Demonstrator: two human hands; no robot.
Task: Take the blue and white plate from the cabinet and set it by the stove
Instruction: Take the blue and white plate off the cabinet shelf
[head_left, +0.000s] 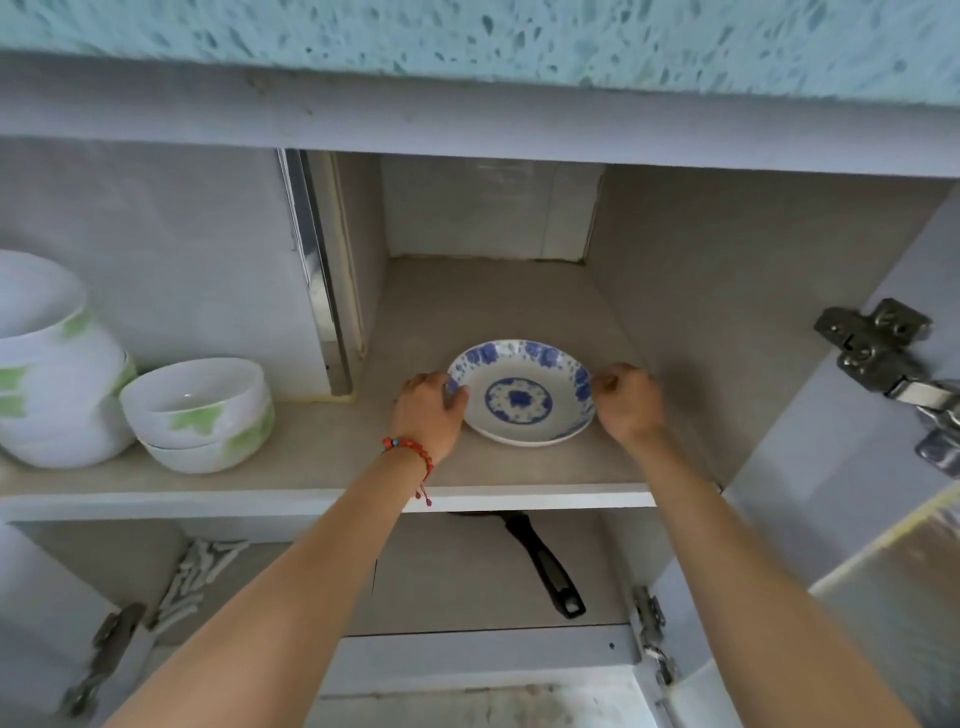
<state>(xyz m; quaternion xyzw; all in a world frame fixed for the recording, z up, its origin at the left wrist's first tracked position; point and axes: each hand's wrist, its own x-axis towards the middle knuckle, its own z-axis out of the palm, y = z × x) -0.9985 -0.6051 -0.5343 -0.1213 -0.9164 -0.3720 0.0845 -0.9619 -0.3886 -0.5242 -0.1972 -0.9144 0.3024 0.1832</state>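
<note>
The blue and white plate (521, 396) sits on the upper cabinet shelf (332, 457), slightly tipped toward me. My left hand (430, 408), with a red bead bracelet on the wrist, grips the plate's left rim. My right hand (628, 401) pinches the right rim. Both arms reach up into the open cabinet. The stove is not in view.
Stacked white bowls with green leaves (200, 413) and a larger stack (52, 364) stand at the shelf's left. A black pan handle (548, 566) and a bundle of pale utensils (200, 577) lie on the lower shelf. The open door with its hinges (883, 348) is at right.
</note>
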